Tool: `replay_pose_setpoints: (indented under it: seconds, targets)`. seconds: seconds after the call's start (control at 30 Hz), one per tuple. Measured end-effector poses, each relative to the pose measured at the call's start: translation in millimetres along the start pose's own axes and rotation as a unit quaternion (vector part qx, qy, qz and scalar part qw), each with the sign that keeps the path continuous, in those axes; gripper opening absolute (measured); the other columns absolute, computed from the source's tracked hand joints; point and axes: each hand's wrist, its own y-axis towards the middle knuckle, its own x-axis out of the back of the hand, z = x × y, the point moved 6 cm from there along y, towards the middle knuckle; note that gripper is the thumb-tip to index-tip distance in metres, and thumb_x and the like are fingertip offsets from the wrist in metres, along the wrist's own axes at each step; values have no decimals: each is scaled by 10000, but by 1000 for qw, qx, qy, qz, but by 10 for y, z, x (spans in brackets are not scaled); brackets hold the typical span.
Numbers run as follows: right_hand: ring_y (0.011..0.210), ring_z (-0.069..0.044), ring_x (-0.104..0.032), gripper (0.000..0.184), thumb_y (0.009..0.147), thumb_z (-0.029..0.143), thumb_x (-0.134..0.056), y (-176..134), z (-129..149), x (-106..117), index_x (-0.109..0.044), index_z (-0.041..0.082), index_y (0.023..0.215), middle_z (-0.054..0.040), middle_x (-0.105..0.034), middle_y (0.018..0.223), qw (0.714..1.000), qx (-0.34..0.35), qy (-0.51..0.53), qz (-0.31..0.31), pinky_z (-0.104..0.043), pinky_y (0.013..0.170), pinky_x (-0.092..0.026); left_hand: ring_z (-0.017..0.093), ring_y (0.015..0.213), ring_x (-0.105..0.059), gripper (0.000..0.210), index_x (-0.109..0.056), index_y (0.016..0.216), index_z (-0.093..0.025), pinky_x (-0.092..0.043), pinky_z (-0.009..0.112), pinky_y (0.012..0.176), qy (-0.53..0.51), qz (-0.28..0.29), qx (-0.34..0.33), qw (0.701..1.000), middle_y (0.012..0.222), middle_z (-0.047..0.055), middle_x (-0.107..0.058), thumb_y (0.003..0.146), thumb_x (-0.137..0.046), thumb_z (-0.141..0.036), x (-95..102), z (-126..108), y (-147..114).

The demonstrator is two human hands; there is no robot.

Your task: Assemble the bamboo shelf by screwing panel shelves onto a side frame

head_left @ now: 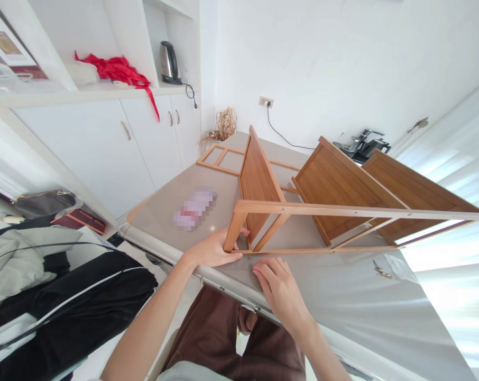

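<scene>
A wooden shelf rack [342, 210] lies on its side on the table, its several slatless panels standing on edge. My left hand [215, 248] is closed around the near left end of its frame, thumb in front and fingers behind the lower rail. Just right of it, my right hand [277, 280] is pinched close to the lower rail, by the joint under the first panel [259, 169]. A tiny thin piece shows at its fingertips, too small to name. Several loose screws [382, 271] lie on the table to the right, beside a clear plastic bag [400, 267].
A blurred pale packet [195, 209] lies on the table [160, 211] at left. Behind the rack are dried stalks [226, 124] and a black appliance [366, 145]. A kettle [169, 62] and red ribbon [116, 69] sit on the cabinet shelves. Dark clothes [104, 286] are piled at left.
</scene>
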Motion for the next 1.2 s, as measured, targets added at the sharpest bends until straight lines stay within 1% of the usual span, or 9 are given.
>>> replay_pose_setpoints:
  seconds: [0.17,0.33,0.47,0.63,0.73,0.9,1.03,1.2]
  targets:
    - [876,-196,-570,180,1011,119,-496,-26,-3,-30,-656,198,986,-53,-661,959,999,20,-35,13,-335,805,-411,193,901,-691,552,-506,1367,-263,-527,368,926,-7,4,-1,1000,1051,35,-704,855,-696,-344,-11,8,0]
    - [908,-205,-555,169,1006,109,-506,-26,8,-82,-654,186,1031,-60,-653,981,998,47,-35,17,-355,852,-408,185,886,-694,571,-512,1371,-252,-526,371,942,-8,-2,-10,1000,1073,44,-704,840,-711,-321,-9,-11,2]
    - [925,-211,-547,162,1011,106,-491,-33,38,-98,-639,163,1044,-72,-652,1003,997,62,-31,24,-364,867,-407,166,877,-691,580,-509,1379,-256,-521,359,960,-14,-1,-28,1000,1204,57,-672,837,-707,-307,2,-56,5]
    - [919,-215,-543,179,1019,112,-471,-31,50,-95,-638,167,1051,-76,-651,1003,997,65,-39,19,-367,855,-405,169,874,-693,582,-509,1378,-233,-518,351,959,-19,3,-26,999,1144,53,-692,834,-705,-298,8,-78,-1]
    - [925,-220,-546,189,1015,109,-472,-17,40,-93,-647,170,1050,-80,-652,1004,997,58,-52,16,-369,849,-406,172,867,-695,570,-517,1363,-232,-530,346,926,-22,3,-21,1000,1163,58,-692,829,-708,-293,10,-83,-6]
    - [914,-219,-554,221,1019,100,-446,11,60,-73,-654,173,1042,-82,-653,992,996,63,-66,9,-368,842,-401,177,890,-696,549,-523,1337,-260,-553,321,842,-19,-4,-16,1000,1303,61,-644,820,-706,-288,17,-71,-12]
    - [883,-215,-550,213,1007,91,-461,28,88,-58,-658,170,1010,-78,-648,965,995,65,-76,-1,-355,810,-396,181,885,-698,547,-529,1335,-270,-557,322,827,-20,-5,-14,1000,1261,51,-667,817,-705,-285,18,-55,-10]
    - [867,-218,-536,216,1002,85,-460,34,105,-33,-658,171,1011,-78,-644,952,995,60,-85,-4,-351,782,-391,175,864,-696,553,-548,1323,-258,-560,314,806,-28,-13,-15,999,1282,61,-659,797,-718,-275,24,-69,-4]
